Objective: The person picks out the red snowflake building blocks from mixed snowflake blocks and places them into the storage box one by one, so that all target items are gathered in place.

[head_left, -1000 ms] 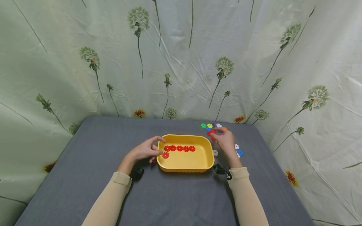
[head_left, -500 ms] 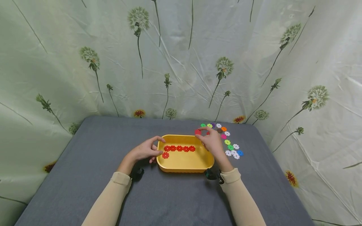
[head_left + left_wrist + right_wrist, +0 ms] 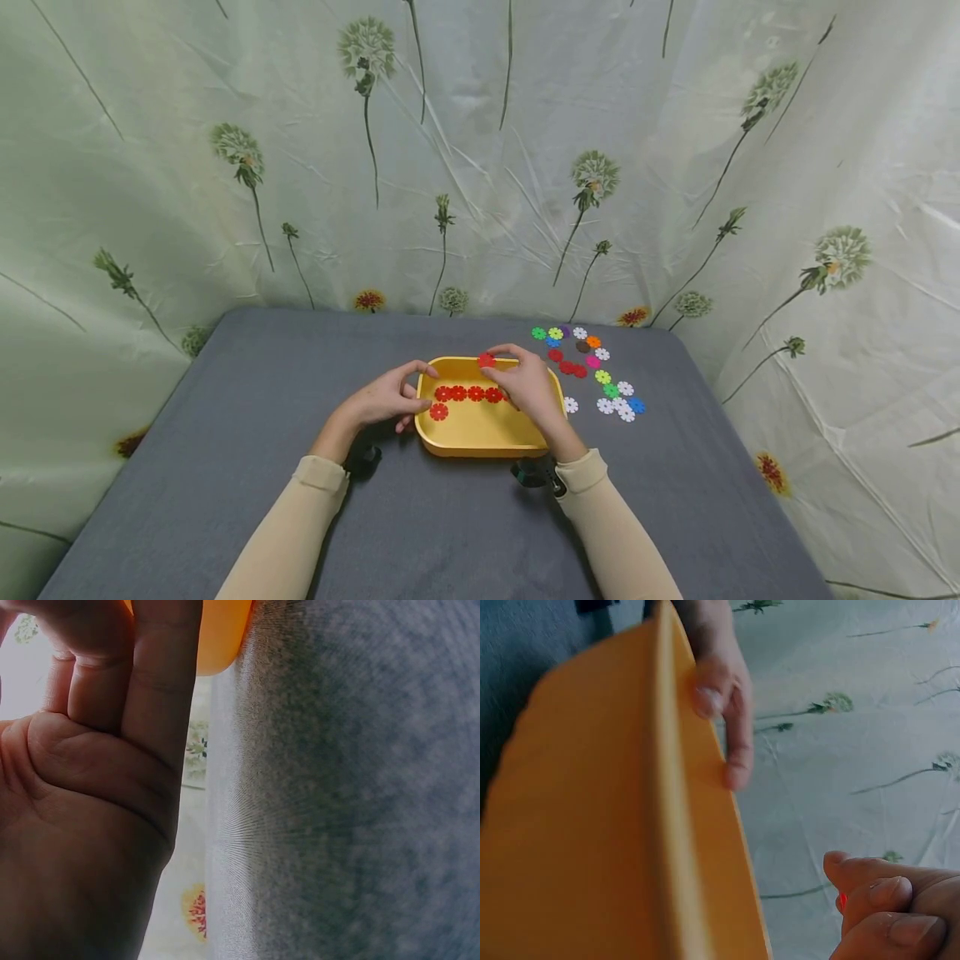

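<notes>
The right hand pinches a thin red plastic disc with a notched, flower-like edge between thumb and fingertips; in the head view that disc overlaps the far rim of a smooth yellow plastic tray with rounded corners. The left hand grips the tray's left end, thumb over the inside and other fingers outside. Four matching red discs in a row show flat on the tray floor, with a single red disc just in front of the row's left end. The right hand hides the space past the row's right end.

Beyond the tray's right side, small notched discs in mixed colours lie scattered on a bench under matte grey cloth; one white disc is partly covered by the tray edge.

In the left wrist view the fingertips are cut off and only an orange-looking corner of the tray shows. The right wrist view blurs the tray's near rim and leaves just a red sliver of the pinched disc between fingers.
</notes>
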Demonstrator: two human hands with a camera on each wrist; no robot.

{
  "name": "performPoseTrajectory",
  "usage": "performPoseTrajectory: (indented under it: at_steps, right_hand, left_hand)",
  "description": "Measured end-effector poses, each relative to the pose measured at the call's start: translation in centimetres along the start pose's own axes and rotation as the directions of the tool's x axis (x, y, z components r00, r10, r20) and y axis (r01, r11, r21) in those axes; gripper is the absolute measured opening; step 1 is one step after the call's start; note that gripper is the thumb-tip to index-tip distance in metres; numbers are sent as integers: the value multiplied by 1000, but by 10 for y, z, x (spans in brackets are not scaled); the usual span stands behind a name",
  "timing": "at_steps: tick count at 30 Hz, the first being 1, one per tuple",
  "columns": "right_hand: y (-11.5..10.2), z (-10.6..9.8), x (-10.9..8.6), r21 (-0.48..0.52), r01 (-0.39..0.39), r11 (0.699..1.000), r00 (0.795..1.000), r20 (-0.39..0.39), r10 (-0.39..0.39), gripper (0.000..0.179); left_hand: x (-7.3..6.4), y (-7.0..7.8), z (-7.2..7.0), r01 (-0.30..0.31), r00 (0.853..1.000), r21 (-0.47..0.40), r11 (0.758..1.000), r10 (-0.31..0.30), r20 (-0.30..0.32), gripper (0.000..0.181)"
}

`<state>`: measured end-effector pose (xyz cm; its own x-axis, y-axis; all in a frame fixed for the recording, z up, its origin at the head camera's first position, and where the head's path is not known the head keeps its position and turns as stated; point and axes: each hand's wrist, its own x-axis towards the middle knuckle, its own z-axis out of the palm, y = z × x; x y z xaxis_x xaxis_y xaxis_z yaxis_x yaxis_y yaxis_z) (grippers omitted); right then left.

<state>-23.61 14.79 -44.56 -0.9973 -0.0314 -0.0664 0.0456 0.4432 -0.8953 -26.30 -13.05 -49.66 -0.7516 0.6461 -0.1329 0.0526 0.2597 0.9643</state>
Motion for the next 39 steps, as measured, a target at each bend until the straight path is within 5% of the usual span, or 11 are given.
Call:
performPoseTrajectory:
  at_steps: [13,39]
  right_hand:
    - [16,36,4,3,-46,999,992,116,45,35]
    - [20,45,2,-153,-69,986,940,321,115,34]
  left_hand:
    - [1,0,-1,6,1000,12,1000,-6,10,56]
    - [0,0,1,5,1000,-6,1000,-5,10,53]
